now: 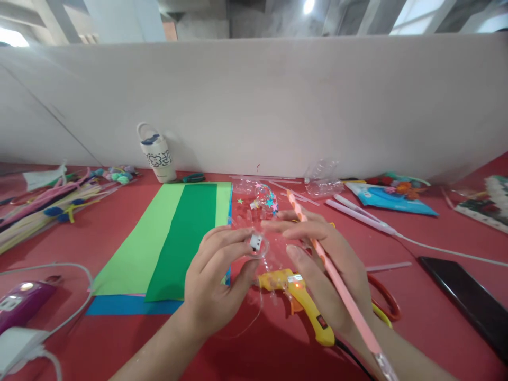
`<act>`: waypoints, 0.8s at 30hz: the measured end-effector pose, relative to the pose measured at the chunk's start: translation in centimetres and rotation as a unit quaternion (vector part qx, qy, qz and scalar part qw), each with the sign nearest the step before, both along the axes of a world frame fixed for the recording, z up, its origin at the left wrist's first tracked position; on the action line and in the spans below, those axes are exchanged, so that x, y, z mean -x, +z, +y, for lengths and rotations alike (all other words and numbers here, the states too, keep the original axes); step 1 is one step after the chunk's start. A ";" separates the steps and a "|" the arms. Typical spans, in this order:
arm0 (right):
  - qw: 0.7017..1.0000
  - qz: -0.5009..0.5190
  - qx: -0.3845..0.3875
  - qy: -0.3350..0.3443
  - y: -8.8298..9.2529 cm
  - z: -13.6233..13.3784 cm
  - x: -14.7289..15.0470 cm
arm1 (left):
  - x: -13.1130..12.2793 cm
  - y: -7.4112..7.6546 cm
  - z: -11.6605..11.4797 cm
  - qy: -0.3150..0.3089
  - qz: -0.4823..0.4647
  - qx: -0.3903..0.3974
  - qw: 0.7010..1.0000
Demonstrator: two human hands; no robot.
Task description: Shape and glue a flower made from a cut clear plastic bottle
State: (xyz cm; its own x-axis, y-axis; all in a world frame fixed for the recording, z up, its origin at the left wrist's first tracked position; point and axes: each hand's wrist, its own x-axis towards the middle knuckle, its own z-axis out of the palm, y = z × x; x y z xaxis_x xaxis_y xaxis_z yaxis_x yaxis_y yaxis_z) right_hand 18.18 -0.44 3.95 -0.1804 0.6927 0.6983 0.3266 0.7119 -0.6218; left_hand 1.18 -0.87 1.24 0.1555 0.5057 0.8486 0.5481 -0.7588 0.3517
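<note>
My left hand (220, 267) pinches a small clear round piece between thumb and fingers, with a little white block (255, 242) showing inside it. Facing it, my right hand (333, 259) has a pink pencil with orange spots (337, 280) lodged across it, tip pointing up and away. The right fingers are partly spread and close to the clear piece; whether they touch it I cannot tell. Below the hands lies a yellow hot glue gun (305, 304) with an orange light lit. Beyond the fingertips is a clear round shape with colourful stars (270, 201).
Green and blue sheets (162, 243) lie on the left, a white tumbler (159, 159) behind them. Pipe cleaners (51, 206) and a purple device (24, 301) are further left. To the right are a pale lilac hair straightener (361, 216), a blue packet (397, 201), red-handled scissors (384, 296) and a black phone (464, 299).
</note>
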 end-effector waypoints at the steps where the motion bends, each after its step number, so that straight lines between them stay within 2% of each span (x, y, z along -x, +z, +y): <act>1: 0.999 -0.020 -0.026 0.001 -0.1 0.1 0.0 | 0.0 -0.1 0.0 0.001 0.004 -0.002 1.000; 5: 0.994 -0.057 -0.091 0.003 -0.7 0.2 0.2 | 0.0 -0.1 0.0 0.010 0.003 -0.016 1.000; 10: 0.997 0.060 0.049 0.010 -0.6 -0.6 0.2 | 0.2 0.3 -0.1 0.011 0.001 -0.039 0.999; 12: 0.994 0.086 0.064 -0.003 -0.3 -0.9 0.1 | 0.2 0.4 -0.2 0.008 0.005 -0.052 0.999; 20: 0.998 0.059 0.037 -0.003 -0.3 -1.5 0.7 | 0.1 0.4 -0.2 0.011 0.016 -0.066 0.998; 24: 0.998 0.061 -0.021 -0.013 -0.1 -0.9 0.5 | 0.2 0.4 -0.3 0.004 0.029 -0.070 0.997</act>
